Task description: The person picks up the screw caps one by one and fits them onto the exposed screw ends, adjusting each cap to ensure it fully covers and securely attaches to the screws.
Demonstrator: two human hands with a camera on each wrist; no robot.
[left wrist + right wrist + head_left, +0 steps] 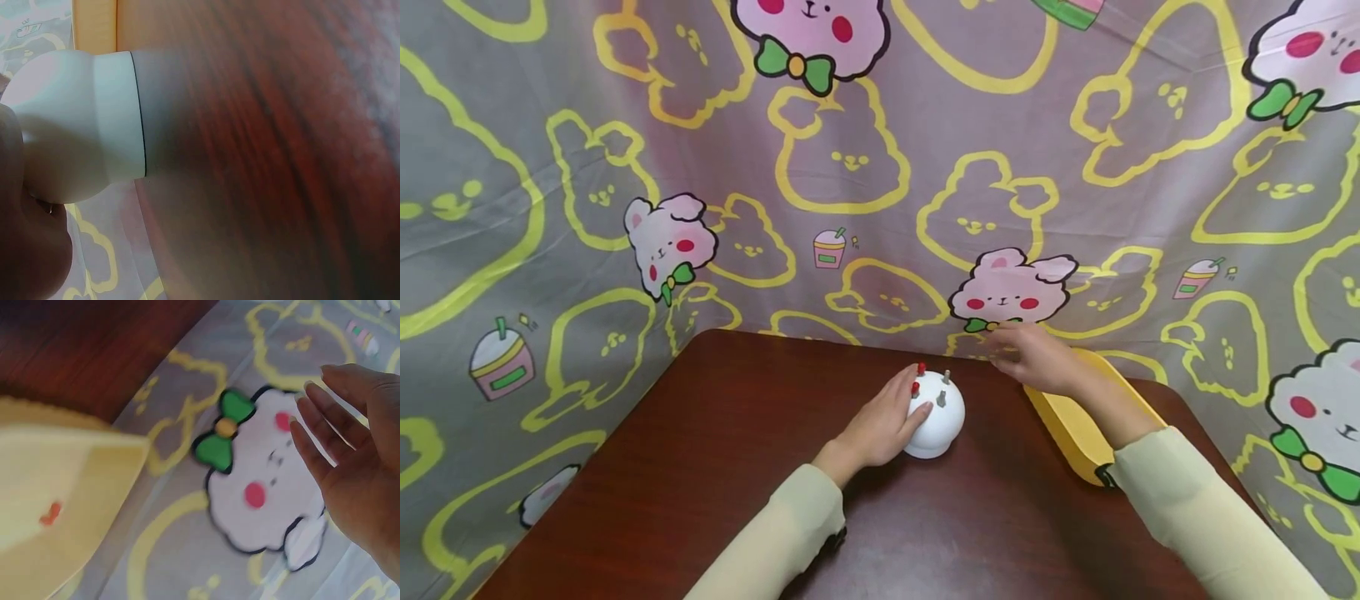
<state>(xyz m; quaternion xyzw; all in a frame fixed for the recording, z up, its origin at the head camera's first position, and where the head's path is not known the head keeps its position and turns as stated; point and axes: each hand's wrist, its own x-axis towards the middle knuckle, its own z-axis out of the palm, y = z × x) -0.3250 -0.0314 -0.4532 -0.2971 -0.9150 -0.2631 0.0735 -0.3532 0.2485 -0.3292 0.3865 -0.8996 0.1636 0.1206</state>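
A white rounded body on a short round base (942, 429) stands upright on the table. Two red-tipped pegs (915, 389) and two grey pegs (942, 399) stick up from its top. My left hand (880, 425) grips its left side, thumb at the front and fingers behind; the left wrist view shows the smooth white side (69, 131) and its base on the wood. My right hand (1037, 358) hovers near the far end of a yellow tray (1058, 437). Its fingers are spread fairly straight in the right wrist view, and nothing shows in them.
Inside the tray lies a small red piece (51, 514). The dark brown wooden table (752, 433) ends at a patterned cloth (880, 275) hanging behind and at both sides. The tray runs along the table's right side, partly under my right forearm.
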